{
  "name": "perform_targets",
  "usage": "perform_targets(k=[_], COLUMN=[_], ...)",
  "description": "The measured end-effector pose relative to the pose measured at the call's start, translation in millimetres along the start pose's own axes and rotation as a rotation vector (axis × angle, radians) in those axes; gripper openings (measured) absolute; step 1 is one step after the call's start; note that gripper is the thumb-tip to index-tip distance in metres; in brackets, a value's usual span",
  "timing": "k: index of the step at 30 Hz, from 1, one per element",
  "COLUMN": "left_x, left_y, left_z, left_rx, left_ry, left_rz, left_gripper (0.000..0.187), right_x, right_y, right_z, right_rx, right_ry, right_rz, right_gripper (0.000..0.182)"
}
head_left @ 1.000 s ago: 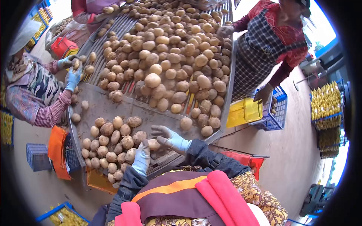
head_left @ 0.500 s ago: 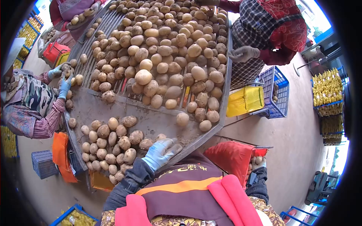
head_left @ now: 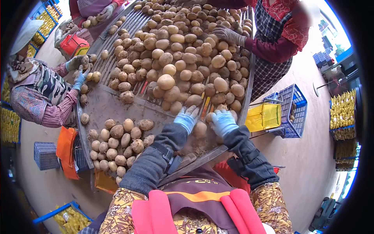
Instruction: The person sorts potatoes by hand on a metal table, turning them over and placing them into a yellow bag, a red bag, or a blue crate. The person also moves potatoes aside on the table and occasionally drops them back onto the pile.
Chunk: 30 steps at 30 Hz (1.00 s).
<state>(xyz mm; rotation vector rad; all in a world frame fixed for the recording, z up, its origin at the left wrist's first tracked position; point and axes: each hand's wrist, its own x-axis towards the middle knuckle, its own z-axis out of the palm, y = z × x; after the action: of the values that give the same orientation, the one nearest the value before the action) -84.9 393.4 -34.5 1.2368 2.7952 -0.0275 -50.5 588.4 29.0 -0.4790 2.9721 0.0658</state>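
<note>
Both my hands wear light blue work gloves and reach to the near edge of a large heap of potatoes (head_left: 183, 56) on a metal sorting table (head_left: 111, 105). My left hand (head_left: 187, 118) has its fingers stretched forward and a little apart against the potatoes, with none seen inside it. To its right, my right hand (head_left: 223, 121) curls its fingers over a potato (head_left: 222, 107) at the heap's front corner. Between the two hands, nearer to me, lies a loose potato (head_left: 200, 129). A smaller group of potatoes (head_left: 117, 142) rests on the flat metal left of my left forearm.
Across at the right, a co-worker's gloved hand (head_left: 230, 36) lies on the heap. A person at the left holds potatoes (head_left: 83, 62) over the table edge. A yellow bin (head_left: 265, 117) and a blue crate (head_left: 298, 117) stand right; an orange cloth (head_left: 66, 152) hangs left.
My left hand has moved forward from the table's near edge to the heap. My right hand has left the red bag at my side and come up to the heap. The right co-worker's hand has moved onto the potatoes.
</note>
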Motion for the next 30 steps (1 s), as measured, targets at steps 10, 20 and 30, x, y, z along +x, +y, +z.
perform_targets(k=[10,20,30], left_x=[-130,-193,-243], left_y=[7,22,28], left_z=[-1,-5,5], left_rx=[-0.553,-2.584,-2.155], left_ry=[0.313,0.522,0.411], left_rz=[-0.250,-0.939,-1.161], left_gripper=[0.034,0.040,0.043], right_x=[34,6,119], right_y=[-21,-103,-145], right_z=[17,26,-51], right_rx=[-0.080,0.415,0.225], right_ry=[-0.090,-0.101,0.411], right_rz=[0.007,-0.066,-0.275], right_gripper=[0.022,0.053,0.065])
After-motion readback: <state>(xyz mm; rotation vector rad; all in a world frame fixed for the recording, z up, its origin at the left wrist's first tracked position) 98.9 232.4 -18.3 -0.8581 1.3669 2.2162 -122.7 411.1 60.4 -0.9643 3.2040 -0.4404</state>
